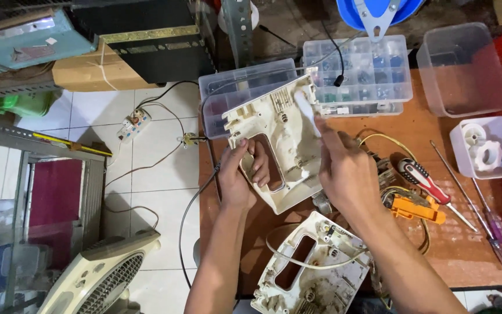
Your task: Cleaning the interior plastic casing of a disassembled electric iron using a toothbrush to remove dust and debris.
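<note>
My left hand (240, 174) grips the handle opening of a cream plastic appliance housing half (274, 125), held tilted above the brown table (472, 232). My right hand (344, 168) holds a small white brush (307, 110) pressed against the housing's inner face near its upper right edge. A second cream housing half (312, 273), dirty inside and with a white cord looped over it, lies flat on the table just below my hands.
Clear compartment boxes (358, 72) sit behind the housing. To the right lie a red-handled screwdriver (425, 181), an orange tool (416, 208), yellow wires, thin screwdrivers (489, 224) and tubs with white parts (486, 152). A fan (97, 279) and power strip (133, 125) rest on the tiled floor at left.
</note>
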